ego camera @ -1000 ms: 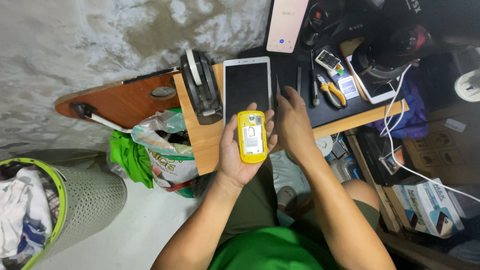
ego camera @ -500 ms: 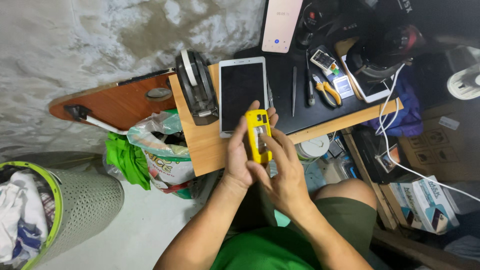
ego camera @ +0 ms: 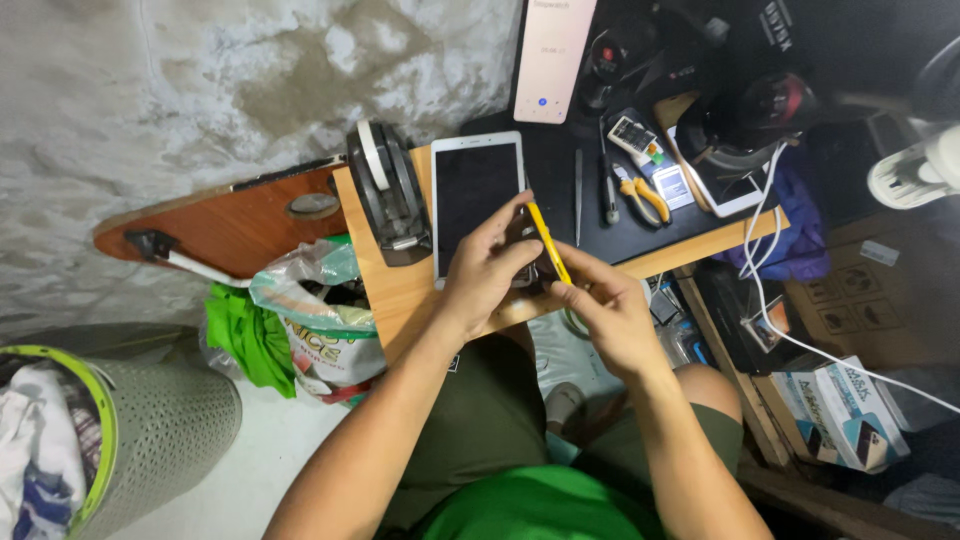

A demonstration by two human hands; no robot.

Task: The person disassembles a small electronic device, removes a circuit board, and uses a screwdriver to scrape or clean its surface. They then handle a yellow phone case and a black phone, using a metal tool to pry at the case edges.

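A small yellow phone (ego camera: 548, 240) is turned edge-on above the front of the wooden table (ego camera: 390, 285). My left hand (ego camera: 487, 262) grips it from the left, fingers wrapped over its top. My right hand (ego camera: 608, 305) holds its lower end from the right. Just behind the phone a white tablet (ego camera: 475, 185) with a dark screen lies flat on the table.
A grey-black tool case (ego camera: 388, 192) sits left of the tablet. Tweezers (ego camera: 578, 196), a screwdriver and yellow-handled pliers (ego camera: 645, 195) lie on a black mat (ego camera: 620, 225). A pink box (ego camera: 553, 55) stands behind. Plastic bags (ego camera: 310, 310) and a laundry basket (ego camera: 120, 430) are at the left; boxes (ego camera: 840, 410) at the right.
The yellow phone has been turned from face-up to edge-on. My right hand came off the table and closed on the phone's lower end.
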